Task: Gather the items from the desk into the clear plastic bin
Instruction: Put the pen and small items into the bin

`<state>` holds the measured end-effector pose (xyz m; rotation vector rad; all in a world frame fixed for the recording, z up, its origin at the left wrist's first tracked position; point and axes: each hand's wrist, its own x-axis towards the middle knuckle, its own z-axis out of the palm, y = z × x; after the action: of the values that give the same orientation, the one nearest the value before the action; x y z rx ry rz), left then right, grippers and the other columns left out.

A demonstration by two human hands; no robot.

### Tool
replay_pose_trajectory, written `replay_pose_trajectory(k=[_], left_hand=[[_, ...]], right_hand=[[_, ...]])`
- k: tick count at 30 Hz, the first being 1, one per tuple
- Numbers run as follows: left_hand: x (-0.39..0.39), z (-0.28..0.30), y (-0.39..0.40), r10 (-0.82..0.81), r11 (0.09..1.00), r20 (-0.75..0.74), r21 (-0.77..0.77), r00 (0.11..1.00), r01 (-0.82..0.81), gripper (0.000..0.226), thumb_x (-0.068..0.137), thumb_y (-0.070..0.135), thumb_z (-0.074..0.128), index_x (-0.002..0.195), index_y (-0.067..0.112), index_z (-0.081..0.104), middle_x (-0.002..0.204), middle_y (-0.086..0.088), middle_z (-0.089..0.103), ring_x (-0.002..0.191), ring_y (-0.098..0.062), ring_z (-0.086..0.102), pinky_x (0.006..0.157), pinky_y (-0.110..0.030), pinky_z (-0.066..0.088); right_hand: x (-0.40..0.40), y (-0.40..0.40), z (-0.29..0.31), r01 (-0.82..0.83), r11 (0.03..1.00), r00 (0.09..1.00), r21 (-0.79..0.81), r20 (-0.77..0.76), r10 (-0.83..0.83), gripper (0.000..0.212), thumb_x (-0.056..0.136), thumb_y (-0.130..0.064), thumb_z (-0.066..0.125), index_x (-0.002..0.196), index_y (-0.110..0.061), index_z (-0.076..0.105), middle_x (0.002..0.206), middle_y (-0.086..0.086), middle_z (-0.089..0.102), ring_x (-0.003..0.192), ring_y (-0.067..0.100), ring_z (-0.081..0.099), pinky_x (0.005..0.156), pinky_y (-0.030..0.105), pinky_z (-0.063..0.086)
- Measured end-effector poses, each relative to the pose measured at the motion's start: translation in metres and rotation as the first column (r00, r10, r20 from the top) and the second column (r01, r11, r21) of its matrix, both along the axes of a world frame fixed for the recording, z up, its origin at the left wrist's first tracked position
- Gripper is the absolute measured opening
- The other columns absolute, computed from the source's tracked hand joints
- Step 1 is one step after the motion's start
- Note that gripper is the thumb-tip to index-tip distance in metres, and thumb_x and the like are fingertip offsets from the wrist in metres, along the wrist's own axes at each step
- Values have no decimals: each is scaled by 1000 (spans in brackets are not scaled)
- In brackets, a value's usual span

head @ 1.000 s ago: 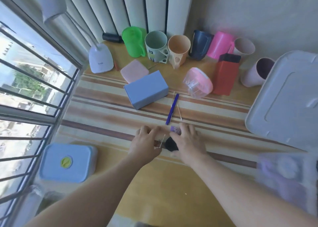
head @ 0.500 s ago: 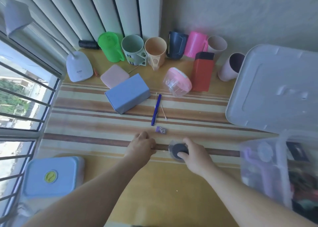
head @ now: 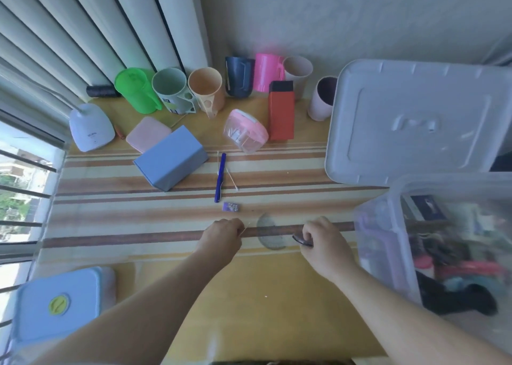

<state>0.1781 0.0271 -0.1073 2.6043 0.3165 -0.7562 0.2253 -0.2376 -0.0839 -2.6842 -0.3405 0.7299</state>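
The bin (head: 393, 243) sits at the desk's right edge, part full of blurry things. The right hand (head: 322, 240) pinches a small dark disc (head: 302, 240) beside it. The left hand (head: 223, 233) is curled on a thin stick (head: 246, 229). Lots is left: pen (head: 220, 177), blue box (head: 171, 162), red box (head: 281, 110), cups (head: 206, 90). The lid (head: 415, 123) leans behind

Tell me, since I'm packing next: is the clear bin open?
Open: the clear bin has no cover, and its lid lies on the desk behind it.
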Motion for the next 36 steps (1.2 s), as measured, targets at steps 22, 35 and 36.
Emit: replay_pose_trajectory(k=[22, 35, 36], left_hand=[[119, 6, 48, -64, 982, 139, 184, 988, 37, 23, 98, 16, 60, 113, 28, 72, 112, -3, 54, 109, -30, 52, 91, -40, 52], [115, -14, 42, 311, 946, 180, 32, 933, -322, 77, 80, 47, 81, 138, 13, 43, 123, -14, 53, 114, -37, 51, 97, -45, 44], [116, -14, 41, 299, 952, 164, 21, 940, -306, 68, 82, 43, 81, 135, 12, 50, 119, -12, 58, 109, -34, 56, 93, -44, 49]], right_hand=[[-40, -11, -33, 26, 983, 996, -181, -81, -42, 59, 90, -33, 77, 140, -28, 44, 136, -3, 38, 116, 23, 51, 81, 35, 56], [-34, -10, -26, 48, 982, 993, -185, -93, -66, 55, 87, -35, 76, 132, -37, 45, 130, -5, 41, 110, 21, 55, 69, 35, 57], [-34, -10, -25, 53, 982, 993, -180, -95, -71, 54, 86, -35, 76, 130, -38, 45, 129, -6, 42, 108, 20, 56, 67, 35, 57]])
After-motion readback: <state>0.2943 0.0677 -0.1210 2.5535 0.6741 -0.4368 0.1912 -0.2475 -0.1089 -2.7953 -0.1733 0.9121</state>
